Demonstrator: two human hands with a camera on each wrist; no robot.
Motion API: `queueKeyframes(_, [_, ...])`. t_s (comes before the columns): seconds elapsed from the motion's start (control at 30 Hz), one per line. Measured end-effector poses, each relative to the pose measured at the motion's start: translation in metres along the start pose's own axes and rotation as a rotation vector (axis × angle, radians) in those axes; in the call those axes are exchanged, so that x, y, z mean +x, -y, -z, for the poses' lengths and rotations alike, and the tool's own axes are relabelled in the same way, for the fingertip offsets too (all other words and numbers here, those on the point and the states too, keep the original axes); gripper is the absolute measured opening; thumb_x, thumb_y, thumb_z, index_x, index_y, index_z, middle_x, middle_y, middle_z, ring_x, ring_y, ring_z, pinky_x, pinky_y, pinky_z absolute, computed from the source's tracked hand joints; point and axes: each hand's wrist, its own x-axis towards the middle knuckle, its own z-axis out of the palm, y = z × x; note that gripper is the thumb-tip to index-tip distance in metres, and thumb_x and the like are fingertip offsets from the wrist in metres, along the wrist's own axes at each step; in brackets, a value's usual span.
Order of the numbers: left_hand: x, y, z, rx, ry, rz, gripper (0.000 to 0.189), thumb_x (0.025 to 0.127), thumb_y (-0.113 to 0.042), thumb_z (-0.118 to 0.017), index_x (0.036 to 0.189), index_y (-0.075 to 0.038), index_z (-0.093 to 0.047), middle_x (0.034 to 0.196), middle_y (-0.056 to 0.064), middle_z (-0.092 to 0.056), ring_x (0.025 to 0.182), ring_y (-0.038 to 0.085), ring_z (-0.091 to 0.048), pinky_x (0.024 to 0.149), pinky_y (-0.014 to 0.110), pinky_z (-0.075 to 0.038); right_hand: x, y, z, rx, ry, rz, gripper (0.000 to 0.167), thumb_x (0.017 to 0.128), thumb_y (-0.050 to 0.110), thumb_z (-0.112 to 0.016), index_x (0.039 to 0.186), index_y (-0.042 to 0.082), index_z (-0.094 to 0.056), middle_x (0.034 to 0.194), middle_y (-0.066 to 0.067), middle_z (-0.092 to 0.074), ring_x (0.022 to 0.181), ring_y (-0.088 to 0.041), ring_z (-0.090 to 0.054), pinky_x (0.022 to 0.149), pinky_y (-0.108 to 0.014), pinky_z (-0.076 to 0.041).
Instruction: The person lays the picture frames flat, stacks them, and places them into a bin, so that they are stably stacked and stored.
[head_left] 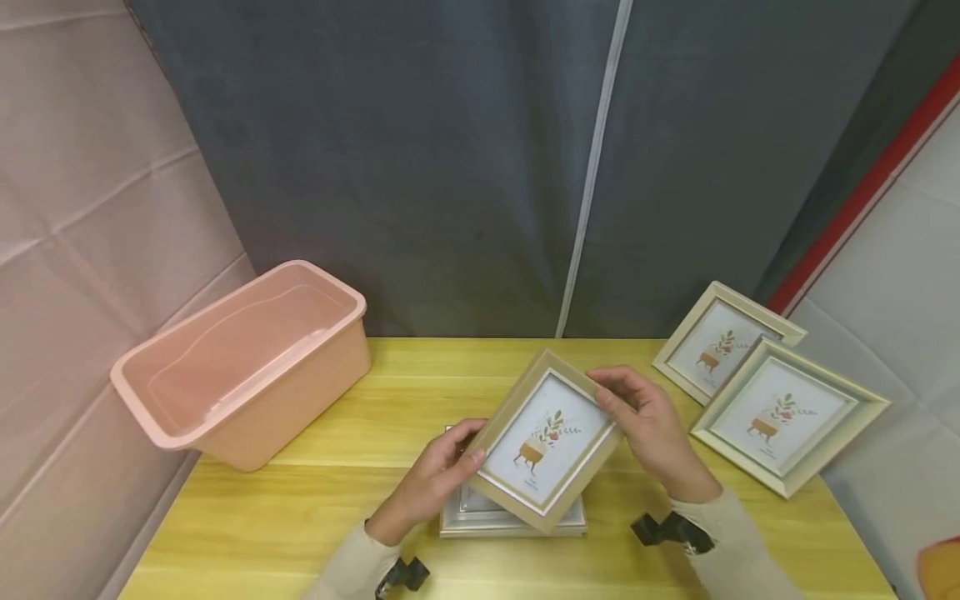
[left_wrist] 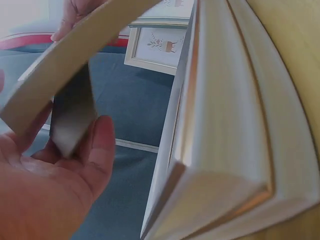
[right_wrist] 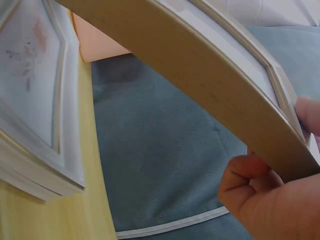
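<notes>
A tan picture frame (head_left: 487,496) with a potted-plant print is held tilted between both hands. My left hand (head_left: 435,475) grips its left edge, thumb on the front face. My right hand (head_left: 660,425) pinches its upper right edge. In the left wrist view the back of the tan frame shows a dark stand leg (left_wrist: 74,117), with the left fingers behind it. Below the held frame lies a stack of silver-white picture frames (head_left: 513,527), partly hidden by it; its thick edges (left_wrist: 225,110) fill the left wrist view's right side.
A pink plastic tub (head_left: 285,400) stands at the table's back left. Two pale picture frames (head_left: 795,417) (head_left: 675,367) stand propped at the right, one overlapping the other. A dark grey curtain (head_left: 420,167) closes off the back of the yellow wooden table (head_left: 300,517).
</notes>
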Motion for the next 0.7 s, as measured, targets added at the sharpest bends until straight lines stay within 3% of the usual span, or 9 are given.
queueKeyframes(0.17, [-0.005, 0.002, 0.001, 0.023, -0.045, 0.027, 0.044, 0.11, -0.009, -0.05, 0.153, -0.002, -0.046, 0.138, 0.027, -0.056, 0.117, 0.015, -0.063, 0.097, 0.03, -0.061, 0.0, -0.007, -0.005, 0.028, -0.032, -0.06, 0.029, 0.108, 0.009, -0.06, 0.132, -0.007, -0.062, 0.111, 0.015, -0.072, 0.095, -0.006, -0.068, 0.077, -0.021, -0.06])
queueKeyframes(0.33, [-0.011, 0.002, 0.003, 0.019, -0.087, 0.045, 0.054, 0.107, -0.006, -0.057, 0.158, -0.005, -0.04, 0.146, 0.027, -0.054, 0.12, 0.02, -0.066, 0.094, 0.035, -0.064, -0.002, -0.014, -0.012, 0.05, -0.061, -0.138, 0.033, 0.108, 0.015, -0.06, 0.135, -0.004, -0.06, 0.113, 0.016, -0.07, 0.097, -0.007, -0.067, 0.079, -0.021, -0.06])
queueKeyframes(0.53, [-0.022, 0.003, 0.0, 0.075, -0.19, 0.095, 0.068, 0.103, -0.007, -0.064, 0.163, -0.005, -0.032, 0.15, 0.023, -0.051, 0.118, 0.019, -0.064, 0.095, 0.028, -0.061, -0.006, -0.023, -0.023, 0.09, -0.114, -0.209, 0.033, 0.109, 0.013, -0.058, 0.138, -0.003, -0.059, 0.114, 0.016, -0.069, 0.099, -0.006, -0.066, 0.083, -0.021, -0.06])
queueKeyframes(0.7, [-0.028, 0.007, -0.006, -0.016, -0.262, 0.067, 0.076, 0.1, 0.0, -0.064, 0.165, -0.006, -0.026, 0.155, 0.028, -0.042, 0.125, 0.021, -0.062, 0.1, 0.032, -0.061, -0.012, -0.026, -0.033, 0.145, -0.14, -0.249, 0.033, 0.11, 0.01, -0.054, 0.141, -0.003, -0.056, 0.114, 0.013, -0.069, 0.102, -0.008, -0.067, 0.085, -0.022, -0.061])
